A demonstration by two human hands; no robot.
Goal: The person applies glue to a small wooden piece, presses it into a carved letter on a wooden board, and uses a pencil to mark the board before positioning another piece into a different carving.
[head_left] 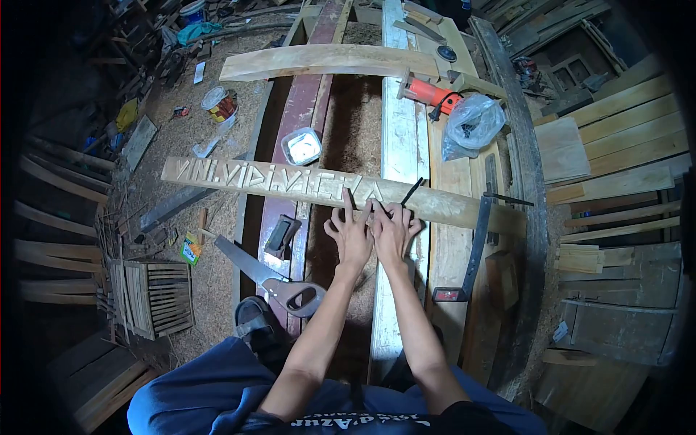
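Observation:
A long wooden board (286,180) lies crosswise over the beams in front of me, carved with raised letters that read roughly "VINI.VIDI.VICI" and more. My left hand (353,238) rests at its near edge, index finger stretched onto the letters and the other fingers apart. Close beside it, my right hand (392,235) has bent fingers on the board. A thin black stick, perhaps a pen (413,190), sticks out beyond the right fingers and seems held between them; its lower end is hidden.
A handsaw (272,279) and a dark block-shaped tool (280,235) lie left of my arms. On the right are a black try square (475,250), a red power tool (429,93) and a plastic bag (475,123). A plastic tub (301,146) sits beyond the board.

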